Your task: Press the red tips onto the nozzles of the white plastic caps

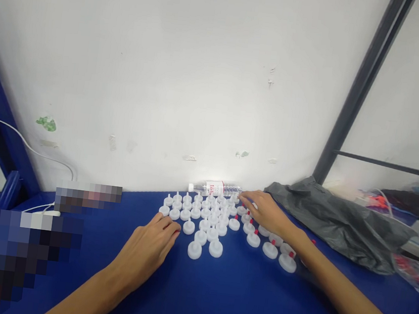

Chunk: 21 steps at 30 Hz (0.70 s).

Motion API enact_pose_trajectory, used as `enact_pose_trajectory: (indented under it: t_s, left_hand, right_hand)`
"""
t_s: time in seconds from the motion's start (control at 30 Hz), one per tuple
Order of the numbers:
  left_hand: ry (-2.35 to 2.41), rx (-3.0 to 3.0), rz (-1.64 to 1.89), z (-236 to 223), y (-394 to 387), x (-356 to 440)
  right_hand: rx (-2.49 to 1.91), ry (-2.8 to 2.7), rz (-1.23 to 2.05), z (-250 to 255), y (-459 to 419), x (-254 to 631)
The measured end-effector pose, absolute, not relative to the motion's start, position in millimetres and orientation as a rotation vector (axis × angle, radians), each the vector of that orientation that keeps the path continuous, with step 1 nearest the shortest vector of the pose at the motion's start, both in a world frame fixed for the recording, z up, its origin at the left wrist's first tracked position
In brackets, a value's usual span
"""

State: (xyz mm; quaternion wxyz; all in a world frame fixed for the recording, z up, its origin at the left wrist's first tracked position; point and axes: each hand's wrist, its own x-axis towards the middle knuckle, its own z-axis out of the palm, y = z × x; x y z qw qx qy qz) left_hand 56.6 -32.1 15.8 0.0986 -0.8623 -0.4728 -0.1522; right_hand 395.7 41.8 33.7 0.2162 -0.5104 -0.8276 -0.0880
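Observation:
Many white nozzle caps (204, 224) stand upright in loose rows on the blue table (192, 297). Those on the right (270, 249) have red tips; the ones farther left are plain white. My left hand (156, 237) rests palm down beside the left edge of the group, its fingers loosely bent and slightly apart, with nothing seen in them. Over the back of the red-tipped caps reaches my right hand (262, 209), fingers drawn together at the far row. What they hold, if anything, is hidden. My right forearm covers some of the caps.
Along the wall behind the caps lies a clear plastic bottle (215, 188) with a white cap. A grey plastic sheet (331, 223) is crumpled to the right. A white cable (24, 142) hangs at the left. Dark posts (360, 94) frame the white wall.

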Motion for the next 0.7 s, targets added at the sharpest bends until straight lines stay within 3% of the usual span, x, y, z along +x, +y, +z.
enact_pose_trajectory:
  t_s: [0.2, 0.37, 0.5, 0.7]
  left_hand:
    - [-1.409, -2.571, -0.559, 19, -33, 57]
    - [-1.402, -2.58, -0.887, 18, -34, 56]
    - [-1.389, -2.583, -1.196, 19, -39, 61]
    - [-1.248, -2.634, -1.447, 18, -47, 70]
  right_hand:
    - [-1.328, -2.41, -0.015, 38, 27, 386]
    - [-1.274, -2.271, -0.093, 43, 24, 383]
    - [-1.064, -2.154, -0.133, 49, 4, 360]
    - [-0.706, -2.463, 0.071, 38, -35, 312]
